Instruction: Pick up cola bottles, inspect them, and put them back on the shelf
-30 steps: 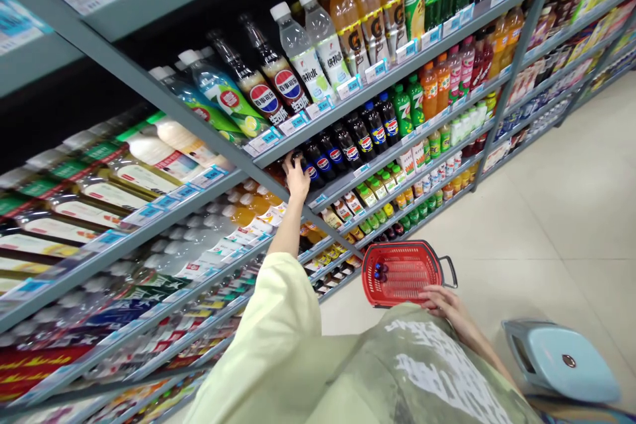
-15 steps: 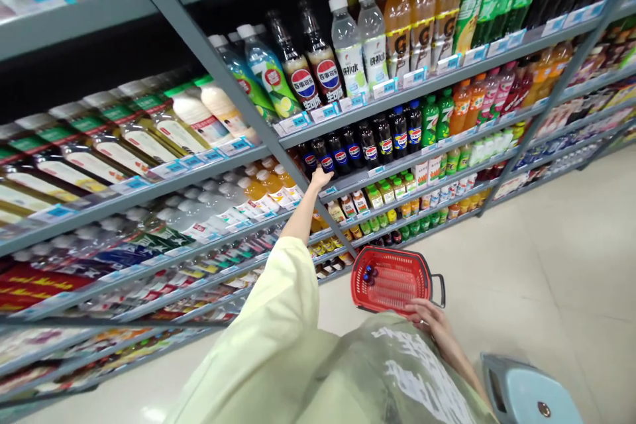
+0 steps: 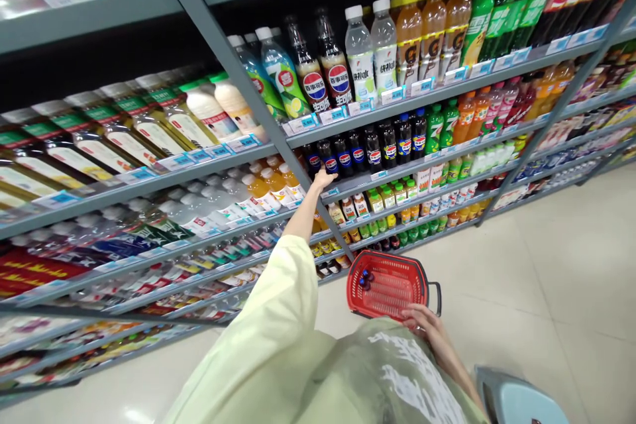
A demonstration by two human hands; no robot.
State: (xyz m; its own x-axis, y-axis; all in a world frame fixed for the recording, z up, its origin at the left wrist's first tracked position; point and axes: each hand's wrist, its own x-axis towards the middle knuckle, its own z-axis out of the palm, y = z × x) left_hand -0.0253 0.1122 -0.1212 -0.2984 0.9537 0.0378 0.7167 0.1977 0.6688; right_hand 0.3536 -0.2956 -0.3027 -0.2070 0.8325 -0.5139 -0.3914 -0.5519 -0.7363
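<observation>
My left hand (image 3: 324, 178) reaches out to the shelf and is closed around the lower part of a dark cola bottle (image 3: 328, 158) with a blue-and-red round label. The bottle stands upright in a row of similar small cola bottles (image 3: 356, 152). My fingers behind it are hidden. Near my body, my right hand (image 3: 421, 319) is open, its fingers loosely stretched beside the near rim of a red shopping basket (image 3: 352, 291). A few small dark bottles with blue caps (image 3: 366, 279) lie in the basket's far left corner.
Grey shelving (image 3: 238, 160) full of drinks runs across the view, with a slanting upright post (image 3: 228, 65) left of the colas. Larger bottles (image 3: 317, 79) fill the shelf above. A light-blue plastic object (image 3: 521, 399) stands on the tiled floor (image 3: 501, 265) at lower right.
The view has shifted slightly, so the upper shelves sit farther right and the basket a little lower left. My left hand stays at the same cola bottle; my right hand remains by the basket.
</observation>
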